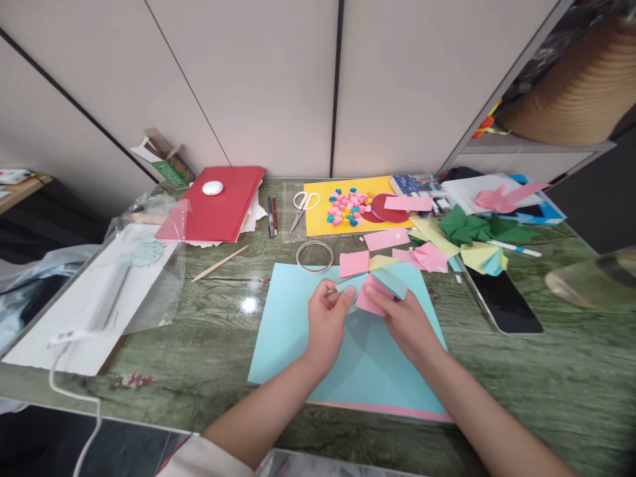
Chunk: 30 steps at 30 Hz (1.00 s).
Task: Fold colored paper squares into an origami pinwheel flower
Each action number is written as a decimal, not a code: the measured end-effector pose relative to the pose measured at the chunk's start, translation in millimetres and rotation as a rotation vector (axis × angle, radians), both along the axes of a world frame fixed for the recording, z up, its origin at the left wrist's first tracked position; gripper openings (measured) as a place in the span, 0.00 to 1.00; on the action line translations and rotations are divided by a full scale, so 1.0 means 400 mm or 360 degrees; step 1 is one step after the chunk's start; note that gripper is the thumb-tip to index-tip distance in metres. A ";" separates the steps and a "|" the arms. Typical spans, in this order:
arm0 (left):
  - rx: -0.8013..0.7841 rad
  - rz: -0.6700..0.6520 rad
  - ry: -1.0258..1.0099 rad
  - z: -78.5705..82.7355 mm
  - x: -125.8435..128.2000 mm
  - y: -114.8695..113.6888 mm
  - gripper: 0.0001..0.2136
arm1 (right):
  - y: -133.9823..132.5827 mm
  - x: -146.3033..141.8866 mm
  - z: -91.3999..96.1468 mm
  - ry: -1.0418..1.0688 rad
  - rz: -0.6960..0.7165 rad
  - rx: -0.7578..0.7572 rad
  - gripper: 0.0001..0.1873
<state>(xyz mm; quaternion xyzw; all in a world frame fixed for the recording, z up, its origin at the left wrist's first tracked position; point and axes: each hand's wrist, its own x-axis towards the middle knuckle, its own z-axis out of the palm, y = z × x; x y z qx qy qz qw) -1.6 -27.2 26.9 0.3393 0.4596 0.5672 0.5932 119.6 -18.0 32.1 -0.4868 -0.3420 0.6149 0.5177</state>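
Between my hands is a folded paper piece [370, 298] with pink, pale blue and yellow panels spreading outward. My left hand [330, 315] pinches its pale blue edge between thumb and curled fingers. From the other side, my right hand [402, 318] grips the pink panel, thumb on top. Both hands hover over a stack of light blue paper [293, 331] with a pink sheet showing at its lower edge. A round ring [315, 244], perhaps a tape roll, rests at the stack's far edge. Pink paper strips [385, 238] lie just beyond my hands.
White-handled scissors [299, 211] and a yellow sheet [318, 222] with small coloured balls [348, 207] are at the back. To the right are a phone [507, 301], green folded paper [462, 226] and a clear container [591, 281]. A red folder [218, 212] and pointed wooden stick [218, 264] lie left.
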 end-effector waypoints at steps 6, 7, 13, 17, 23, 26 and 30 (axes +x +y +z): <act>-0.0018 -0.0012 0.0044 -0.001 0.000 0.001 0.14 | 0.002 0.000 -0.005 0.0008 0.0018 -0.0002 0.15; -0.0018 -0.0019 0.0037 -0.001 0.000 0.002 0.14 | 0.003 0.001 -0.004 0.0028 0.0023 -0.0014 0.15; -0.0026 -0.0062 -0.0034 -0.004 -0.003 0.012 0.13 | 0.007 0.013 0.019 0.0283 0.0182 -0.0196 0.16; -0.0056 -0.0072 -0.0124 -0.004 -0.005 0.015 0.13 | 0.014 0.021 0.026 0.0394 0.0230 -0.0329 0.12; -0.0090 -0.0114 -0.0179 0.002 -0.006 0.017 0.13 | 0.019 0.024 0.022 0.0485 0.0206 -0.0427 0.08; -0.0053 -0.0089 -0.0062 0.005 -0.003 0.015 0.14 | 0.016 0.020 0.025 0.0406 0.0228 -0.0355 0.10; -0.0019 -0.0056 0.0094 0.007 0.001 0.009 0.14 | 0.012 0.011 0.022 0.0279 0.0152 -0.0243 0.12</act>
